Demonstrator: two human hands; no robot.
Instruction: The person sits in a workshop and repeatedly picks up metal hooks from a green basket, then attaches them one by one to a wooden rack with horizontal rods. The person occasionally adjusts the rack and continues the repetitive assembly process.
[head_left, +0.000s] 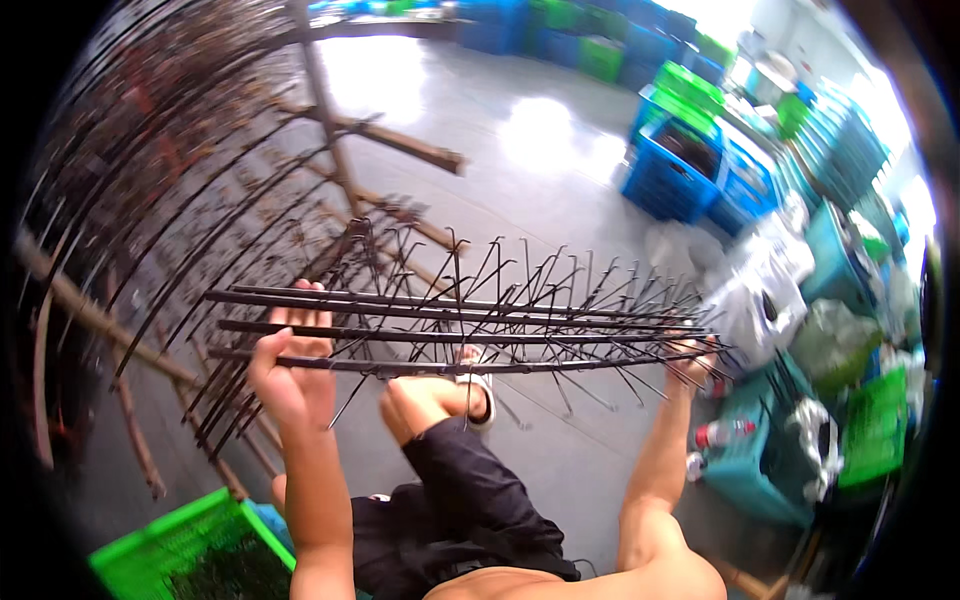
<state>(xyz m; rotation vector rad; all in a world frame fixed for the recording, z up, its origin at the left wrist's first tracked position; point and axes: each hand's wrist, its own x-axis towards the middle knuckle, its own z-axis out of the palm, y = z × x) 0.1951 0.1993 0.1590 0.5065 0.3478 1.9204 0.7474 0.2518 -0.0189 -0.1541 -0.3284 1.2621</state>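
Observation:
Several long dark rods [430, 335], set along their length with thin hooked prongs, span crosswise in front of me. At their left end my left hand [297, 365] holds them, with the rods lying across the palm and fingers and the thumb beside the lowest ones. My right hand [690, 357] grips the far right end, its fingers partly hidden behind the rods and prongs. The prongs point upward and downward, overlapping one another. Just left of my left hand, a large rack [170, 250] carries rows of similar dark rods.
A green crate [205, 545] with dark pieces stands at lower left. Wooden poles [405, 145] jut out from the rack. On the right are blue crates [675, 170], white plastic bags [765, 285], a teal bin [765, 450] and a bottle [724, 432]. My legs are below the rods.

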